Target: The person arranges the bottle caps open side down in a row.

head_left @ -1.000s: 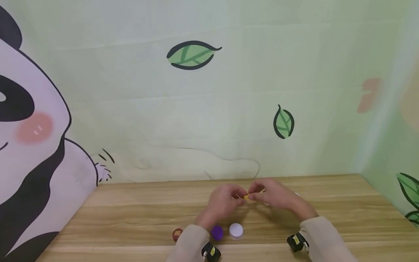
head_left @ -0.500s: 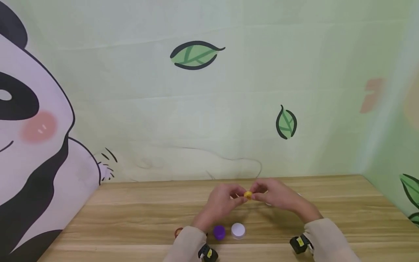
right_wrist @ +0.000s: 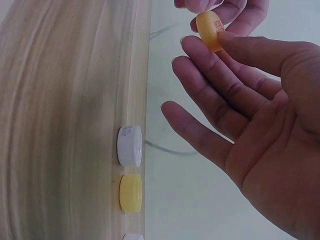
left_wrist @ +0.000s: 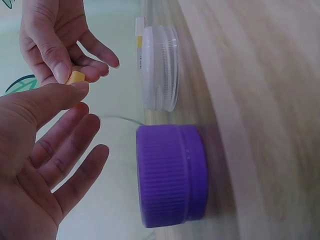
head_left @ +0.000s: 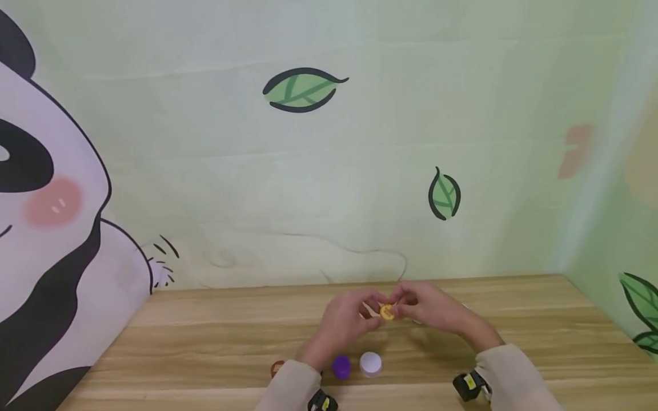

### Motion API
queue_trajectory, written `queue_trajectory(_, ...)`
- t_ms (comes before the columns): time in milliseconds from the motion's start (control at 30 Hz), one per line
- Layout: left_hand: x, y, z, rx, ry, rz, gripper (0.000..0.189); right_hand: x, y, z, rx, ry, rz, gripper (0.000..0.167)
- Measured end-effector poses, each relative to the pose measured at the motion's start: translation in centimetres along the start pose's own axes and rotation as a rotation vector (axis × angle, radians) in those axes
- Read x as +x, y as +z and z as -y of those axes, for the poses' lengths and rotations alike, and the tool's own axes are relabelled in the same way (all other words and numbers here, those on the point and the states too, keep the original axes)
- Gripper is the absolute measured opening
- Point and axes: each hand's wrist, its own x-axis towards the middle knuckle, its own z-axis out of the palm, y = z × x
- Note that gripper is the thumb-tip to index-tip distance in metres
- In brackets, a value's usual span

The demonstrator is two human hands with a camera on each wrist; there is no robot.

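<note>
A small yellow-orange bottle cap point(head_left: 387, 311) is up off the table between both hands. My left hand point(head_left: 345, 319) pinches it from the left by thumb and fingertips, and my right hand point(head_left: 432, 305) pinches it from the right. Red print shows on the cap's face in the right wrist view, where the right thumb point(right_wrist: 255, 52) presses against it. The other right fingers are spread loosely. Close to the left wrist stand a purple cap point(head_left: 341, 367) and a white cap point(head_left: 370, 363) with a clear ribbed side.
A reddish-brown cap point(head_left: 276, 368) is partly hidden by the left sleeve. Towards the right, a white printed cap point(right_wrist: 130, 146) and a yellow cap point(right_wrist: 131, 193) stand in a row, with a sliver of another pale one. A patterned backdrop point(head_left: 231, 188) rises behind the wooden table point(head_left: 216, 331).
The yellow-orange cap has turned between the fingers, from edge-on to its printed face towards the head view. Both hands stay in about the same place; the caps on the table have not moved.
</note>
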Motion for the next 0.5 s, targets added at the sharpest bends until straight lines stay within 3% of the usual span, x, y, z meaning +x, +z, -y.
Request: queue_trajectory(500, -0.4, 0.3, -0.3, -0.051, -0.058, 0.036, 0.024, -1.2, 0.6, -0.5, 0.006, -0.098, 0.016, 0.021)
